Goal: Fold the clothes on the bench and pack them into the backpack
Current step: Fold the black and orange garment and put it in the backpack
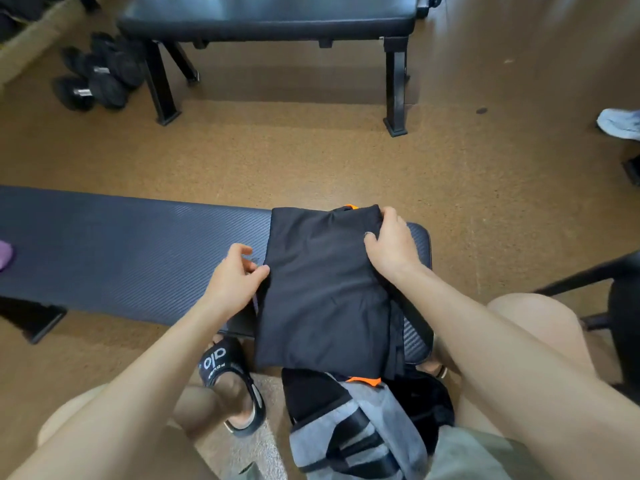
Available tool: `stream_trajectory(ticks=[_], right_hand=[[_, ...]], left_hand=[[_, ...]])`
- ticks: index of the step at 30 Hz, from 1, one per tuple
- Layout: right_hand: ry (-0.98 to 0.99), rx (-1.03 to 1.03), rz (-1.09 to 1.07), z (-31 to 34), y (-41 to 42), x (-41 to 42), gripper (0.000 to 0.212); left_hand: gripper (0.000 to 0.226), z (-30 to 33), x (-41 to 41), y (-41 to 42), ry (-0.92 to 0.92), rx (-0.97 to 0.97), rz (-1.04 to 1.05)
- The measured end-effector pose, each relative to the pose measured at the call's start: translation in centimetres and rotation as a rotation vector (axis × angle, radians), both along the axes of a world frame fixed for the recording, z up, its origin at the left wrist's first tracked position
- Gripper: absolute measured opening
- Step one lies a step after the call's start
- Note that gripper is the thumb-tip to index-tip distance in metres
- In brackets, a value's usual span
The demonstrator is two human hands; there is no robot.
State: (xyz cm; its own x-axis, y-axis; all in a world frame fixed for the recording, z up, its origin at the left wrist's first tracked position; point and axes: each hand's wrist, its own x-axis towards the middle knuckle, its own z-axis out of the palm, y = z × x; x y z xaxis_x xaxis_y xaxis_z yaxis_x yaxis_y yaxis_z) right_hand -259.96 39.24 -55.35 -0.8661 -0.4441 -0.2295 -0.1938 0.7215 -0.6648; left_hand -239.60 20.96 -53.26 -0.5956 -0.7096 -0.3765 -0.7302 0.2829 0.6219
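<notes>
A folded black garment [322, 289] with an orange trim lies across the right end of the dark padded bench [131, 254], overhanging its near edge. My left hand [232, 275] pinches the garment's left edge between thumb and fingers. My right hand [391, 244] grips its far right corner. A grey and black backpack [363, 431] with black straps stands on the floor between my knees, just below the garment; its opening is hidden by the cloth.
A second black bench [270, 19] stands across the cork floor. Black dumbbells [97, 77] lie at the far left. A purple item [5, 254] peeks in at the bench's left end. A black chair frame [606, 299] is at right, a white shoe [620, 123] beyond.
</notes>
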Motion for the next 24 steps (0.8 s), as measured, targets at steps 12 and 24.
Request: stream_trajectory(ticks=[12,24], right_hand=[[0.473,0.427,0.495,-2.9,-1.3,2.2,0.071],[0.595,0.325,0.557,-1.9,-0.2,0.4,0.066]], left_hand=[[0.075,-3.7,0.1,3.3,-0.269,-0.721,-0.872],[0.09,-2.6,2.6,4.6,-0.122,-0.807,-0.939]])
